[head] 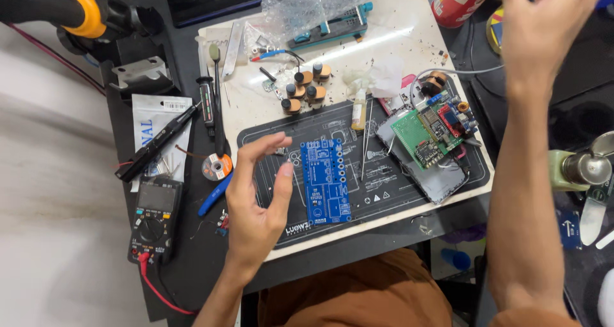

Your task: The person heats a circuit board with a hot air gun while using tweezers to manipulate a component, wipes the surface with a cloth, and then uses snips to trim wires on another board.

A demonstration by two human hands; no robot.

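Observation:
My left hand hovers over the near left part of a dark work mat, fingers curled apart, holding nothing. A blue bare circuit board lies flat on the mat just right of that hand. My right hand is raised at the top right, reaching up past the frame edge; its fingers wrap something dark and blue that is mostly cut off. A green populated circuit board rests on a grey tray to the right of the mat.
A black multimeter with a red lead lies at the left, next to a black soldering pen and a solder wick spool. Several small copper coils, bubble wrap, tweezers and a red can sit farther back.

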